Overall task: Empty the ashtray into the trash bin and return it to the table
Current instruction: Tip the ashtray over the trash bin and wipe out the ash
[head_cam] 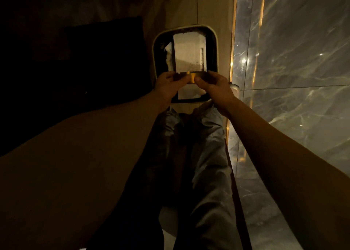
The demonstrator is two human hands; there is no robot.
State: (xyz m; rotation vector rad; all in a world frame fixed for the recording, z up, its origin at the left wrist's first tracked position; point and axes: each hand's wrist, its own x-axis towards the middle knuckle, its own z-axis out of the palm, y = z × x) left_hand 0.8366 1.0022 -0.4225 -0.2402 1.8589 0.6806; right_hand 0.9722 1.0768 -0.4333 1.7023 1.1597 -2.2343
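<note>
Ashtray (191, 77): gold, clamped between fingers of left hand (169, 87) and right hand (217, 88), held directly above open trash bin (157, 46).

Both forearms are bare, with no sleeves, watch or rings visible on the left hand (166, 87) or right hand (216, 87). Loose, creased grey trousers (204, 155) cover the legs.

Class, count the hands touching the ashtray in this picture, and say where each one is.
2. The left hand grips the ashtray's left end; the right hand grips its right end, above the trash bin.
</note>
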